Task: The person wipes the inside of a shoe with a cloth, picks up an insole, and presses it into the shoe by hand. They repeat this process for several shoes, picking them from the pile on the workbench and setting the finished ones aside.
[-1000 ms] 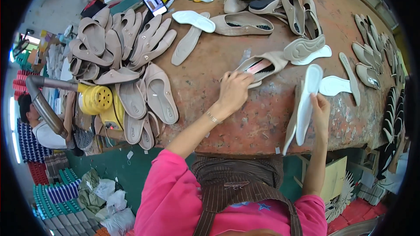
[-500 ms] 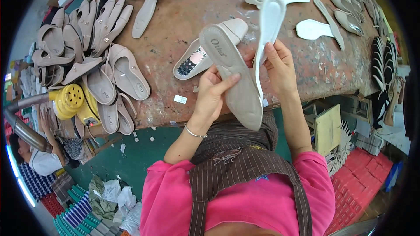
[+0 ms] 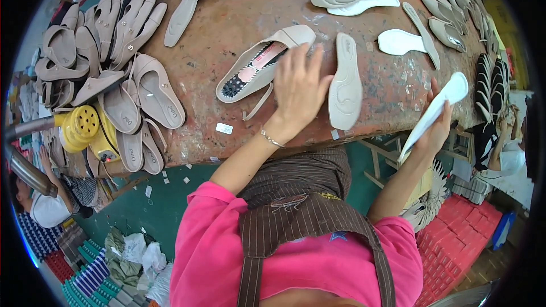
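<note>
My left hand (image 3: 300,88) hovers at the near edge of a beige slingback shoe (image 3: 232,86), fingers stretched out and nothing in them. The shoe's toe points away to the right; a dark patterned lining and pink patches show inside. Right of that hand, a beige insole (image 3: 345,88) with a moulded surface lies flat on the table. Out at the right, beyond the table's near edge, my right hand (image 3: 435,128) is closed around a white insole (image 3: 441,105), which is tilted with its wide end up. The thumb and fingers grip its middle.
Beige shoes (image 3: 122,111) are heaped at the left beside a yellow machine (image 3: 85,133). Insoles (image 3: 401,41) lie at the back and right of the worn table (image 3: 199,99). More shoes (image 3: 449,31) line the right edge. Co-workers sit at both sides; red crates (image 3: 455,233) stand lower right.
The beige insole has left my left hand and now lies on the table. My left hand has moved up toward the shoe, while my right has carried the white insole away to the right.
</note>
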Demonstrator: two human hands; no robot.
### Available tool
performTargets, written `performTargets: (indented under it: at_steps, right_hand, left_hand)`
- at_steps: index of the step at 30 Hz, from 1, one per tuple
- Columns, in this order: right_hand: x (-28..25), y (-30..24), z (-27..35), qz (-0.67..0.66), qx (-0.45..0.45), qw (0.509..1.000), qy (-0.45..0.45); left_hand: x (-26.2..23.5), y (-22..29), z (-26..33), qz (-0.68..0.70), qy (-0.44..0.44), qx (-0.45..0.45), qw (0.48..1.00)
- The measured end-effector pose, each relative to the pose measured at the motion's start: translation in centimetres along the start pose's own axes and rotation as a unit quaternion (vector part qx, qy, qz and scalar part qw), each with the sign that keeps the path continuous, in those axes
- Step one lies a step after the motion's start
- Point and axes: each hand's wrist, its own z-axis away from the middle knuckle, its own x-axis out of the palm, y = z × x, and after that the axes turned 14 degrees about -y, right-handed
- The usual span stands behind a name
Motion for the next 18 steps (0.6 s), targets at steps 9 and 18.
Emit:
performTargets:
  at_steps: [9, 18]
  right_hand:
    - [7.3, 3.6, -0.5, -0.073, 0.080, 0.994, -0.029]
    - [20.8, 11.4, 2.8, 0.568, -0.181, 0.626, -0.503]
  left_hand:
    - [-3.9, -7.7, 9.7, 0.024, -0.056, -0.088, 0.994]
    - [-8.7, -5.5, 19.1, 0.066, -0.030, -0.213, 0.974]
